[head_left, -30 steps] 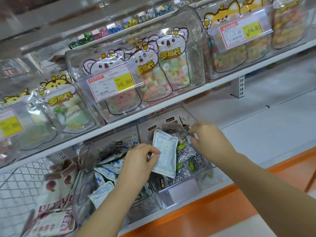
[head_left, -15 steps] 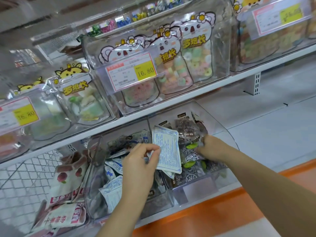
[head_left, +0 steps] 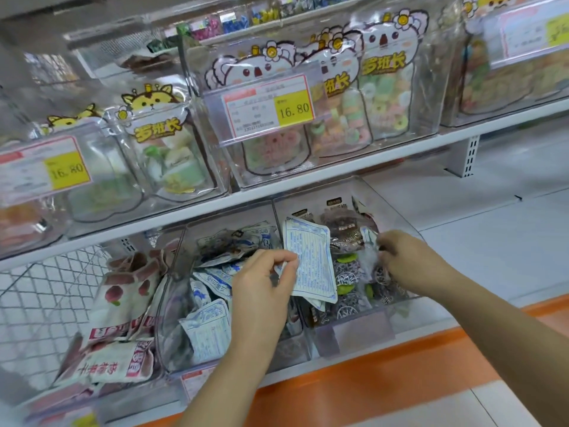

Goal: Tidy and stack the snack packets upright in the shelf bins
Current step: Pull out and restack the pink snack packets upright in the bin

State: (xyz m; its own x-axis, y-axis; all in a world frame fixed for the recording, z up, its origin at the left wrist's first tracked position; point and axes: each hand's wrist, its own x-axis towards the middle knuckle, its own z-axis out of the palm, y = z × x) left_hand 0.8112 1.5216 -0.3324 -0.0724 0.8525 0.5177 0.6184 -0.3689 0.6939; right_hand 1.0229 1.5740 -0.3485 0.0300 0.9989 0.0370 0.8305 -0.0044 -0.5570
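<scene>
My left hand [head_left: 261,291] pinches a white and blue snack packet [head_left: 311,260] by its left edge, holding it upright over the divide between two clear bins on the lower shelf. The left bin [head_left: 175,303] holds loose white and blue packets [head_left: 209,331] lying at odd angles. The right bin [head_left: 363,328] holds dark packets [head_left: 346,238] with green marks. My right hand [head_left: 409,260] reaches into the right bin, its fingers curled on a clear-edged packet [head_left: 368,254] among the dark ones.
Clear bins of candy bags [head_left: 378,97] with 16.80 price tags [head_left: 271,107] fill the upper shelf [head_left: 338,167]. Pink and white packets [head_left: 123,303] lie in a wire basket [head_left: 40,297] at lower left. The lower shelf [head_left: 492,235] runs bare to the right, above an orange floor strip [head_left: 369,392].
The view has shifted left, so the shelves sit further right in frame. My right hand went down from the bin's back into the dark packets. My left hand kept its hold on the white packet.
</scene>
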